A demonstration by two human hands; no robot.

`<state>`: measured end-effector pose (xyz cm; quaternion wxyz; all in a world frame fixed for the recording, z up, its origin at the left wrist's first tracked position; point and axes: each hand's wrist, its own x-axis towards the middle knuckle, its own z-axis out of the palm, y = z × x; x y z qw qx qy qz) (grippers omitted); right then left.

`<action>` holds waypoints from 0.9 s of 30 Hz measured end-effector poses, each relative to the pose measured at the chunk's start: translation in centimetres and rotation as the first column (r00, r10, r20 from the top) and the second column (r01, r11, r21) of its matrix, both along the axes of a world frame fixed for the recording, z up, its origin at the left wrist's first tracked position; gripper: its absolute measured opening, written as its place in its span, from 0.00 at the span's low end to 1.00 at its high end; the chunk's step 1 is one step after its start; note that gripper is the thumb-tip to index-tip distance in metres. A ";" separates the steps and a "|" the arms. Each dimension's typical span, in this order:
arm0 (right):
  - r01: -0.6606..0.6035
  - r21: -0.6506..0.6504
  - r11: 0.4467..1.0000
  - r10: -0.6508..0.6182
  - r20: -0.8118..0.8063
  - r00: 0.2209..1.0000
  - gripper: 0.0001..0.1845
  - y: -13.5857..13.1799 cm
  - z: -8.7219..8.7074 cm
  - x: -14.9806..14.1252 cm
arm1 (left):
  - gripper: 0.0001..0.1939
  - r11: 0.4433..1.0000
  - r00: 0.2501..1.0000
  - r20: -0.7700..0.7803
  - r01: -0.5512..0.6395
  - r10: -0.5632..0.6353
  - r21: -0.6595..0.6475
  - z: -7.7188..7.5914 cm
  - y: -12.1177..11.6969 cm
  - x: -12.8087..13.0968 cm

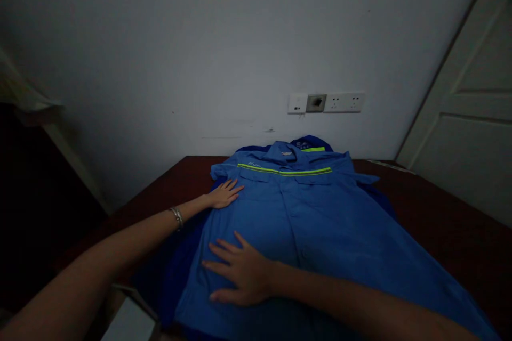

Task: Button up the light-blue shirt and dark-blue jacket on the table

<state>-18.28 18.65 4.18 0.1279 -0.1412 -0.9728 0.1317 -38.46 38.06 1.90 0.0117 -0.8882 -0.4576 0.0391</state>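
Object [130,322] with a pale flat top, box-like, at the lower left edge of the frame, just beside the left forearm; too dark there to tell more. Right hand [244,274] at the lower centre of the frame, palm down on the light blue shirt [340,234], with fingers spread wide and nothing in the grip. Left hand [223,194] farther off, left of the frame's centre, also palm down at the shirt's side edge below the sleeve, with fingers apart and likewise holding nothing. Silvery bracelet [176,217] around the left wrist.

Shirt laid out front up, from the bottom edge of the frame to the centre, collar at the far end. Buttons down the middle, 2 pocket flaps, a yellow-green stripe in 2 lengths across the chest, and pale lettering above the stripe's left part, too small to read. Darker blue garment [182,261] underneath, showing at the left side, below the right-hand sleeve and behind the collar.

Beneath all this, dark reddish-brown table [424,213], meeting the pale wall [200,37]. Right of centre on the wall, 3 socket plates [344,102] in a row. Panelled door [476,80] at the right edge of the frame.
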 end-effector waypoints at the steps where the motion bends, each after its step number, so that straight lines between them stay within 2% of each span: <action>1: -0.044 0.013 0.999 0.044 -0.017 0.999 0.37 -1.0 0.0 -0.7 | 0.27 1.000 1.000 -0.004 0.015 -0.015 -0.002 0.0 0.2 0.0; 4: -0.084 0.074 0.994 0.089 -0.062 0.994 0.43 -2.7 -0.3 -2.6 | 0.27 0.998 0.997 -0.030 0.067 -0.067 0.007 0.7 0.6 -0.1; 7: -0.073 0.133 0.988 0.086 -0.090 0.992 0.37 -2.2 -0.5 -3.7 | 0.26 0.995 0.995 -0.054 0.087 -0.085 0.044 1.7 0.3 -0.3; 11: -0.021 0.150 0.988 0.036 -0.101 0.994 0.23 1.3 0.2 -2.6 | 0.29 0.994 0.995 -0.062 0.083 -0.078 0.076 1.9 -1.7 -1.2; 13: 0.104 0.153 0.983 -0.085 -0.127 0.988 0.21 4.1 0.7 -0.5 | 0.31 0.993 0.993 -0.057 0.106 -0.103 0.056 1.5 -3.1 -2.0; 15: 0.270 0.152 0.951 -0.250 -0.139 0.958 0.23 7.1 0.8 2.9 | 0.32 0.991 0.990 -0.043 0.133 -0.132 0.031 1.2 -4.4 -2.9; 17: 0.453 0.149 0.879 -0.440 -0.114 0.891 0.26 9.9 0.1 7.1 | 0.31 0.986 0.986 -0.035 0.165 -0.164 0.019 1.1 -5.3 -3.8; 19: 0.620 0.165 0.767 -0.619 -0.063 0.783 0.32 11.9 -1.3 12.0 | 0.29 0.983 0.982 -0.045 0.182 -0.181 0.030 1.4 -5.8 -4.3; 21: 0.735 0.181 0.653 -0.750 0.021 0.661 0.37 12.8 -3.0 16.8 | 0.26 0.983 0.983 -0.070 0.171 -0.167 0.058 2.0 -5.8 -4.3; 24: 0.850 0.194 0.490 -0.872 0.109 0.477 0.41 12.5 -5.0 22.9 | 0.17 0.985 0.989 -0.101 0.121 -0.109 0.120 3.3 -5.4 -2.8; 27: 0.892 0.218 0.395 -0.918 0.126 0.376 0.41 11.0 -5.5 26.6 | 0.15 0.979 0.996 -0.062 0.077 -0.066 0.191 4.2 -4.7 -0.1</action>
